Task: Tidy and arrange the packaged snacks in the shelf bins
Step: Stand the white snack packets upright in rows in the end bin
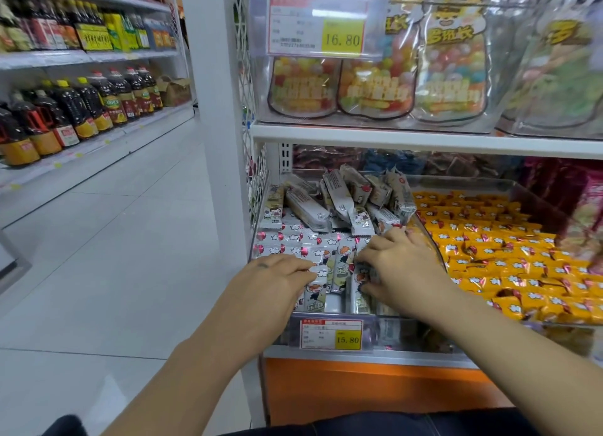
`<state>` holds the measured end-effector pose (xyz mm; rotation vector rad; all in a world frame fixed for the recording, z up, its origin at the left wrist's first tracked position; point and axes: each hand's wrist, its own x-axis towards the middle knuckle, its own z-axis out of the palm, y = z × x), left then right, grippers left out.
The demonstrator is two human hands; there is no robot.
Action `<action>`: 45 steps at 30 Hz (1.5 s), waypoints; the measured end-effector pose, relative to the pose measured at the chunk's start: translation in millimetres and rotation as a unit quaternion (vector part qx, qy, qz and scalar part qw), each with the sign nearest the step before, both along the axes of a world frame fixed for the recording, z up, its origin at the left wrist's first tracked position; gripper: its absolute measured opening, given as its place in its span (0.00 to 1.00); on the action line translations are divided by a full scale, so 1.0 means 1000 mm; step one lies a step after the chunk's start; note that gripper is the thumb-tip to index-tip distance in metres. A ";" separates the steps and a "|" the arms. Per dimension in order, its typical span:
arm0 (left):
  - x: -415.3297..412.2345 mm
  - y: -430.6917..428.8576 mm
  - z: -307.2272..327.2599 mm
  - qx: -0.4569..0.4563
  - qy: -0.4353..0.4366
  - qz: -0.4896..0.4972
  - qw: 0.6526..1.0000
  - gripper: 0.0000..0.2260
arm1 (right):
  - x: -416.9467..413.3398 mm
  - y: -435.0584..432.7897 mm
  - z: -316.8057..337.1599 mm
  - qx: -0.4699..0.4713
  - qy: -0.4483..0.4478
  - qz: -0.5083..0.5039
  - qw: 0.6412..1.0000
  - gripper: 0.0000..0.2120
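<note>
**A:** While both hands sit low at the front of the clear bin (pixel 390 333), where do the white snack packets (pixel 326 249) lie against them?

**B:** Right under the fingers. The left hand (pixel 277 279) curls its fingertips onto the top end of a front packet (pixel 316 293), which stands upright against the bin's front wall. The right hand (pixel 404 269) is closed round a second packet (pixel 363 282) just beside it, its fingers bent inward toward the left hand.

**A:** And the pose?

**B:** Both bare forearms reach in from the bottom edge, knuckles up and palms down. The hands are near each other but apart, with a few upright packets between them. Beyond the knuckles the packets lie flat in rows. At the rear of the bin a loose heap (pixel 346 200) leans every which way.

**A:** What is hard to make out?

**B:** The second packet is blurred, so its print cannot be read. Both thumbs are hidden under the hands. A price tag (pixel 331 334) covers part of the front wall. Orange packets (pixel 489 246) fill the neighbouring bin on the right, and its far edge smears into blur.
</note>
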<state>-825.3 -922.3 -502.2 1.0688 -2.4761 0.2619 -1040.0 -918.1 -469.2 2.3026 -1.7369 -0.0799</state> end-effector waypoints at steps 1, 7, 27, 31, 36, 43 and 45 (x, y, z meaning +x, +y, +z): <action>0.000 0.000 0.000 -0.003 0.001 -0.002 1.000 0.20 | 0.002 -0.001 -0.001 0.005 0.018 0.004 1.000 0.23; 0.001 0.000 0.000 -0.023 0.008 -0.012 1.000 0.22 | 0.006 -0.006 -0.005 0.034 0.053 0.002 0.998 0.25; 0.000 0.000 -0.001 0.018 -0.014 0.000 1.000 0.29 | -0.007 -0.002 0.008 0.098 -0.143 0.019 0.985 0.11; 0.000 -0.001 0.001 0.019 -0.022 0.010 1.000 0.28 | -0.001 0.007 0.032 0.089 -0.231 0.063 0.967 0.12; 0.000 -0.002 0.004 0.036 -0.024 0.027 0.999 0.29 | 0.018 0.022 0.045 0.088 -0.261 0.100 0.956 0.12; -0.002 0.006 0.008 0.066 -0.027 0.067 0.995 0.36 | 0.031 0.025 0.029 0.100 -0.362 0.094 0.922 0.17; -0.004 0.006 0.010 0.076 -0.021 0.074 0.994 0.39 | 0.034 0.024 0.016 0.114 -0.364 0.089 0.920 0.13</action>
